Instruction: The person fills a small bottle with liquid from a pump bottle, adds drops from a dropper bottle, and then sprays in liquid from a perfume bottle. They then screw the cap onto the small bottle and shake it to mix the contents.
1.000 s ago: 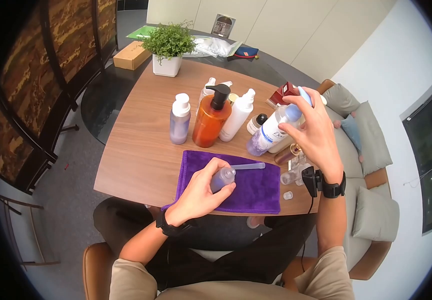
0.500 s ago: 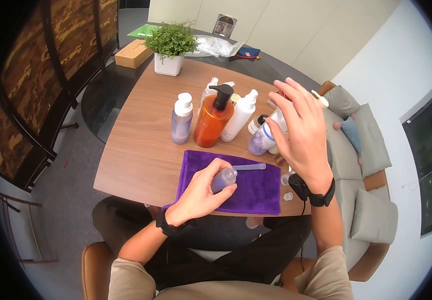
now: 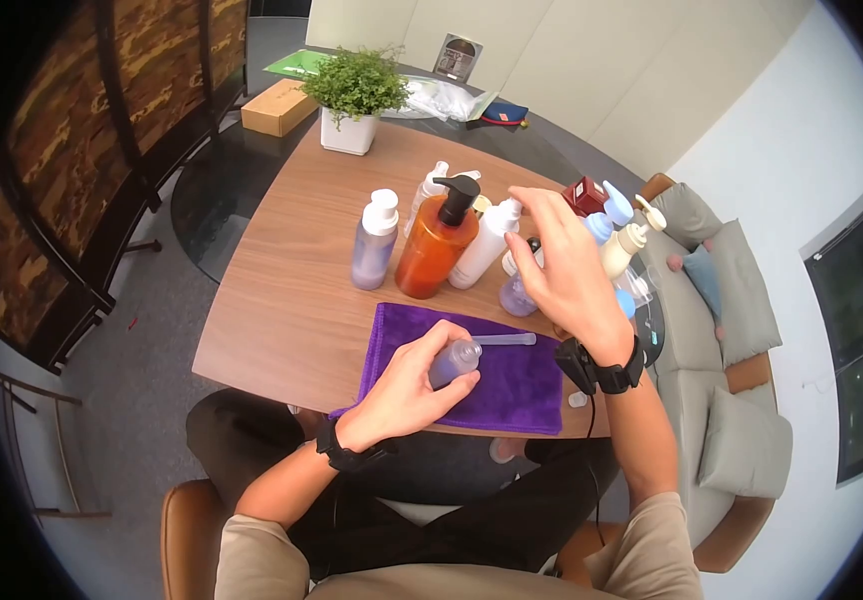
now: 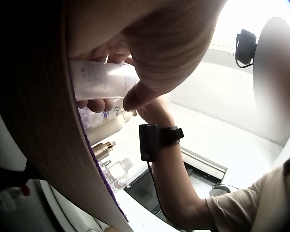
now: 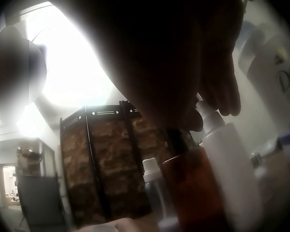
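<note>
My left hand (image 3: 410, 393) grips a small frosted bottle (image 3: 452, 366) above a folded purple cloth (image 3: 522, 395); its open neck faces up and to the right. The left wrist view shows fingers and thumb round this bottle (image 4: 99, 79). A clear tube (image 3: 508, 340) lies on the cloth. Above the table, my right hand (image 3: 574, 280) has thumb and fingers apart at the top of a white spray bottle (image 3: 484, 245). In the right wrist view the nozzle of that bottle (image 5: 232, 174) is between thumb and fingers; contact is unclear.
An orange pump bottle (image 3: 436, 250) and a purple-tinted bottle (image 3: 374, 245) stand left of the white one. Several bottles, one cream-coloured (image 3: 624, 250), stand behind the right hand. A potted plant (image 3: 348, 132) is at the table's back; a small cap (image 3: 578, 399) lies at the cloth's right edge.
My right hand has let go of the Dove bottle's top and moved left and down to the white spray bottle. My left hand keeps its grip on the small bottle.
</note>
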A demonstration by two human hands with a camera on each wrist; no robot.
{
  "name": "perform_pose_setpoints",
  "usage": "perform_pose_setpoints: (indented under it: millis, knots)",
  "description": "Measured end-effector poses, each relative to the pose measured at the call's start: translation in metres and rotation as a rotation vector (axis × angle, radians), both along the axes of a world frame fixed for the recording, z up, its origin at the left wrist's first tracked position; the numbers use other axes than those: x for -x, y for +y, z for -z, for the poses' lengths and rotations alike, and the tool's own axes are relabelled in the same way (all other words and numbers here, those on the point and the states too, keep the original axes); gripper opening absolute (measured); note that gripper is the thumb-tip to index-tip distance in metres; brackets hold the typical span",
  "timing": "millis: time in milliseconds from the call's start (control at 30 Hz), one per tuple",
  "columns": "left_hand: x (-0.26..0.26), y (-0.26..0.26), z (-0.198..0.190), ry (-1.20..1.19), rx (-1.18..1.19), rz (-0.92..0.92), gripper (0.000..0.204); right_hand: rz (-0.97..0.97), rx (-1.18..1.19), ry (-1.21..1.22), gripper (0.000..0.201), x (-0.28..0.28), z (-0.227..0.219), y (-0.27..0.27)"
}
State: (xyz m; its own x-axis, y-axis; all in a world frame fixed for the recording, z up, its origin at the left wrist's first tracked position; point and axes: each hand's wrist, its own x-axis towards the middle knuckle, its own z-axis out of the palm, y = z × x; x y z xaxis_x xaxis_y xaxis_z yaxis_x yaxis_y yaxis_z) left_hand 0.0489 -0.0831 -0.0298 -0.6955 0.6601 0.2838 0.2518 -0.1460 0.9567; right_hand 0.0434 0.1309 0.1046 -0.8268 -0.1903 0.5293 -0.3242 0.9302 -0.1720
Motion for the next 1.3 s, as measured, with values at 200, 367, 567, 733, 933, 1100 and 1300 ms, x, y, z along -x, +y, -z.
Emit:
perform_pose_setpoints:
  millis: [200, 367, 567, 733, 933, 1100, 1300]
  knots:
    - [-0.001, 0.000, -0.001, 0.027, -0.011, -0.001, 0.031, 0.001, 0.061, 0.013, 0.029, -0.002, 0.000, -0.002]
    - [0.000, -0.001, -0.001, 0.019, -0.006, -0.002, 0.032, -0.006, 0.122, 0.024, 0.024, -0.007, 0.002, -0.002]
    - [-0.001, -0.003, -0.001, 0.038, -0.049, -0.031, 0.036, 0.008, 0.214, 0.168, 0.020, -0.041, -0.019, -0.007]
    - [-0.002, -0.008, -0.014, 0.103, -0.122, -0.059, 0.041, 0.075, 0.354, 0.081, 0.031, -0.094, -0.035, -0.014]
    - [-0.002, -0.014, -0.029, 0.156, -0.130, -0.094, 0.044, -0.083, 0.359, -0.047, 0.036, -0.105, -0.004, -0.026]
    - [0.001, -0.021, -0.034, 0.171, -0.089, -0.084, 0.047, -0.128, 0.575, -0.068, 0.035, -0.097, 0.032, -0.023]
    - [0.001, -0.032, -0.049, 0.271, -0.154, -0.154, 0.057, -0.425, 1.035, -0.354, 0.030, -0.087, 0.065, -0.038]
